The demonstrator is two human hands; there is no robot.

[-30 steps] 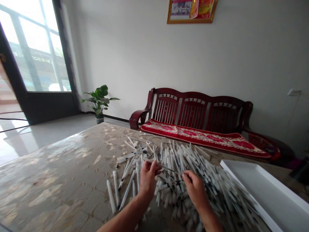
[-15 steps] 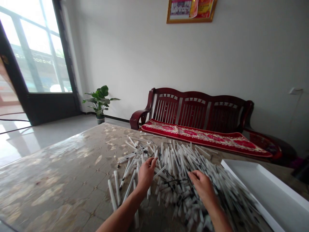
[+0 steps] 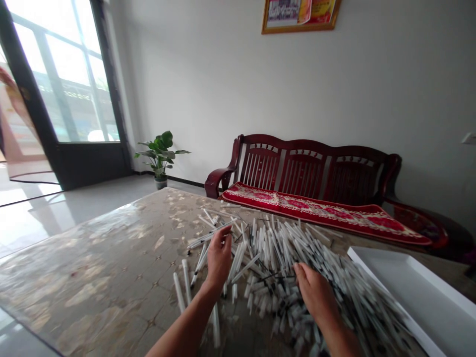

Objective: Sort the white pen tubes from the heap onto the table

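A large heap of slim whitish translucent tubes (image 3: 273, 243), like pen barrels, covers the middle of the table; some have dark ends or dark cores. My left hand (image 3: 219, 255) is over the heap's left side, beside several looser tubes (image 3: 201, 243). Its fingers are bent, with a gap between thumb and forefinger, and I see nothing held there. My right hand (image 3: 316, 290) is low over the heap's right part, thumb and forefinger closed together. Thin dark sticks (image 3: 275, 274) lie by its fingertips; what it pinches is blurred. Short whitish pieces (image 3: 266, 297) lie between my hands.
A shallow white box lid or tray (image 3: 420, 292) lies at the right. The patterned tabletop (image 3: 111, 277) extends to the left. Behind the table stands a dark red wooden bench (image 3: 301, 168) with a red patterned cover (image 3: 320, 210). A potted plant (image 3: 160, 153) stands near the glazed door (image 3: 89, 163).
My left hand has shifted left and slightly up, away from the whitish tube at its fingertips. My right hand stays over the heap. The view has turned a little to the left.
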